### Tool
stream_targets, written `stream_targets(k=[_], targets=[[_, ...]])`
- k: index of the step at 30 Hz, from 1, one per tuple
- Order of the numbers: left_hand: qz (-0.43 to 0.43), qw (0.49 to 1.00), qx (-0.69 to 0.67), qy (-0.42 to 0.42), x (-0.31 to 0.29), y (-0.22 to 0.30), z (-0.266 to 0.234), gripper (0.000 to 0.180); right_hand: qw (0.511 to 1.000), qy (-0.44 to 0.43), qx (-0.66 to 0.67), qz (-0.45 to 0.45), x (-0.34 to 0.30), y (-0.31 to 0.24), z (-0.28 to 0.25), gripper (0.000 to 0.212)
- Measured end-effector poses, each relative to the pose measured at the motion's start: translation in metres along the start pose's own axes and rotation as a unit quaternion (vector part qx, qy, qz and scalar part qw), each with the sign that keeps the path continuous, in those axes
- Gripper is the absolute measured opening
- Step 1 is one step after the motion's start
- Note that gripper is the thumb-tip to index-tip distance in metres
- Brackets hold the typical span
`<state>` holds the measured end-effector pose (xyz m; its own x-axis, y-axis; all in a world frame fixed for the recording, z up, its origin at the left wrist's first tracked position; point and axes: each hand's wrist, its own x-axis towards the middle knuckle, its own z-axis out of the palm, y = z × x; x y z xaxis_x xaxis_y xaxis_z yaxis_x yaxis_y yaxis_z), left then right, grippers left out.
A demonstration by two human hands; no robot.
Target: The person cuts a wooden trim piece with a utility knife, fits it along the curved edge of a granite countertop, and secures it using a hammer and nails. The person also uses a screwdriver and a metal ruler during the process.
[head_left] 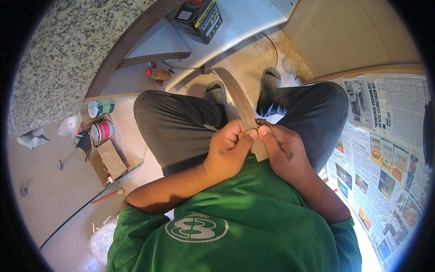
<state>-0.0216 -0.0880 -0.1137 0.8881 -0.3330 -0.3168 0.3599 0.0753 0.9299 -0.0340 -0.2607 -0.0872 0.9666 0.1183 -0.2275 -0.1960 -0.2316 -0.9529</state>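
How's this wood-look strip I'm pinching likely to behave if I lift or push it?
The wood-look strip is probably flexible: its far part bends in a smooth curve. It looks light for its size, being thin and narrow, and the left hand and right hand merely pinch it. Pushed endwise, that bend suggests it may bow.

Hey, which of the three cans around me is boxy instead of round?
The black can, ahead on the white surface; the red can and green can at your left are both round.
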Motion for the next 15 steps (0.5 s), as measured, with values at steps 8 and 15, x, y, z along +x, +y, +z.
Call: stream_targets(k=[8, 15], targets=[[0.009, 0.999, -0.015, -0.032, 0.000, -0.001, -0.006, 0.011, 0.999, 0.021, 0.022, -0.039, -0.004, 0.003, 0.001, 0.027], [0.014, 0.999, -0.001, -0.039, 0.001, 0.003, -0.005, 0.012, 0.999, 0.015, 0.027, -0.040, -0.003, 0.002, 0.002, 0.025]])
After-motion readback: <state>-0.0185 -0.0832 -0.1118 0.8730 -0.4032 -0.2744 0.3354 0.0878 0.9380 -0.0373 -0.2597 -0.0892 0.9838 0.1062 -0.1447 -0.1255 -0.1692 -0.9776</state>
